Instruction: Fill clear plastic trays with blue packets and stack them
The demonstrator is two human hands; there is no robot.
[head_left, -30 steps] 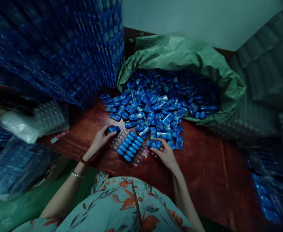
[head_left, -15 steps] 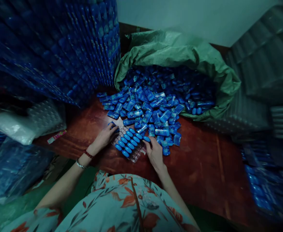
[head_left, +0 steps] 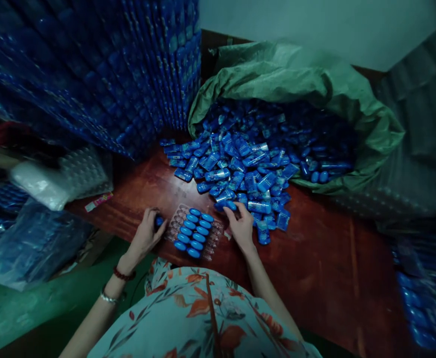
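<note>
Tray [head_left: 193, 231] of clear plastic lies flat on the reddish wooden table [head_left: 314, 258], right in front of the person, and everything else sits around it. It is a thin blister sheet with rows of small pockets; two slanted rows of them are filled with glossy blue oval pieces [head_left: 195, 230], while the pockets along its near and far edges look bare and see-through.

Left of the tray, touching or almost touching its edge, the left hand [head_left: 145, 234] is curled over one blue piece [head_left: 159, 221]; fingers and thumb are closed round it, with only its rounded end showing. At the tray's far right corner the right hand [head_left: 242, 226] reaches out with fingers narrowly parted, its tips pinching another blue piece [head_left: 225, 205] at the near edge of the loose heap.

That heap of blue items [head_left: 240, 171] spreads beyond the tray, spilling out of a green woven sack [head_left: 314, 94] lying open farther back. Beyond the tray to the left rises a tall wall of stacked blue packs [head_left: 109, 74]. Well to the tray's left lie a pile of empty clear sheets [head_left: 79, 174] and a bulging plastic bag [head_left: 27, 243].
</note>
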